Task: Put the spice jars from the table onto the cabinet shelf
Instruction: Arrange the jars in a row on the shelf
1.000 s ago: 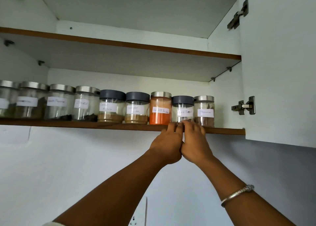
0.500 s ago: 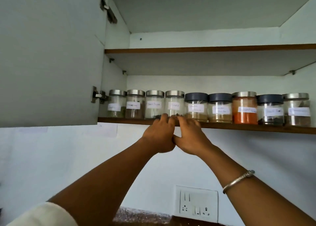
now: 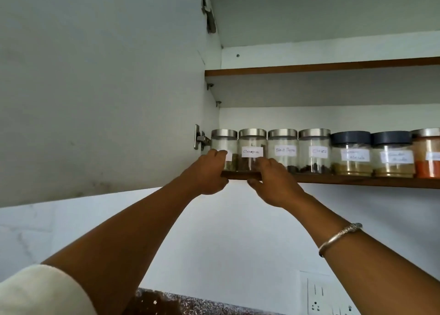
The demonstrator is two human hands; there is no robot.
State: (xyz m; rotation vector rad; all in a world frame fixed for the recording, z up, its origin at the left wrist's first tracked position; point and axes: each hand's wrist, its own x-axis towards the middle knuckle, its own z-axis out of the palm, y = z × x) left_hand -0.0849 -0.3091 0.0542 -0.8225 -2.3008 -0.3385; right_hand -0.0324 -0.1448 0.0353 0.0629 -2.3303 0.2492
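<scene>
1. The cabinet door [image 3: 95, 88] stands swung open at the far left. Its hinge [image 3: 200, 139] is just beside the first jar of the row, so that end is walled off.
2. The left hand [image 3: 209, 174] reaches up to the front edge of the shelf [image 3: 357, 181]. Its fingers [image 3: 220, 154] lie close together, bent against the front of the end jar [image 3: 226, 143], and cover part of its label. I cannot tell whether they clasp it or only press.
3. The cinnamon jar [image 3: 252, 145] stands upright between the two hands, tight against its neighbours. It sits just above and beyond both sets of fingers, with its long axis vertical. Both hands are about equally near.
4. The right hand [image 3: 276, 183] has its fingers [image 3: 264, 163] held together. They go over the shelf lip at the foot of the cinnamon jar and the pepper jar [image 3: 283, 145], with the thumb below the edge. The tips are hidden, so I cannot tell if they grip anything.
5. Further right are the cloves jar [image 3: 314, 148], two dark-lidded jars [image 3: 351, 152] and an orange jar [image 3: 427, 157] cut off by the frame. All stand upright in one close row near the shelf front.
6. Every jar in view is already shelved, so this looks like final straightening. The row sits close to the front edge, so a forward tug could tip a jar off.
7. Only a strip of counter [image 3: 190, 302] shows below.
</scene>
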